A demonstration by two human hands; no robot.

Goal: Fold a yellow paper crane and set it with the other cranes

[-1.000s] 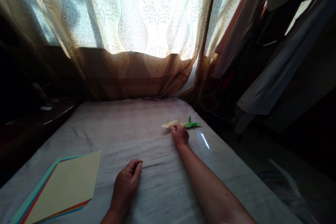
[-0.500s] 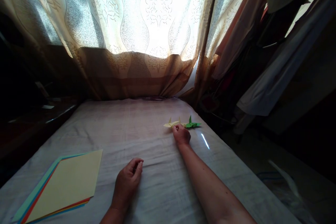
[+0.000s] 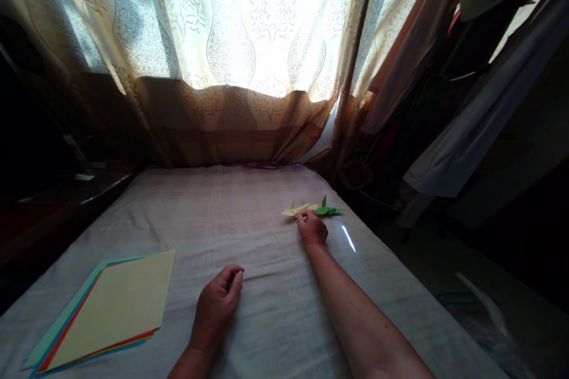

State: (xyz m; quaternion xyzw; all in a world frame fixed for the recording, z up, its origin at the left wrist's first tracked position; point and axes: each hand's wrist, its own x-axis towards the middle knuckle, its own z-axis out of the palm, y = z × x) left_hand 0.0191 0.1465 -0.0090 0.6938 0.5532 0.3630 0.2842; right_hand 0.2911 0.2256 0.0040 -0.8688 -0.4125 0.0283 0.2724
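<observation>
My right hand (image 3: 313,228) reaches far forward, thumb and fingers pinched on the near side of a cream origami crane (image 3: 294,211) on the sheet. Part of that crane is hidden behind the fingers. Just right of it stands a green origami crane (image 3: 328,209), close to the cream one's wing. Nearer to me, my left hand (image 3: 217,299) rests on the sheet with curled fingers, thumb against the index finger, and nothing shows in it. A stack of coloured paper sheets (image 3: 118,302), cream on top, lies to its left.
A pale bedsheet (image 3: 186,219) covers the surface, with a bright streak of light (image 3: 348,238) near its right edge. Behind hangs a patterned curtain (image 3: 231,112). Clothes (image 3: 448,154) hang at the right; a dark side table (image 3: 89,189) stands left.
My right hand has stayed pinched at the cream crane, which has shifted slightly. The whole view has moved a little. My left hand rests as before.
</observation>
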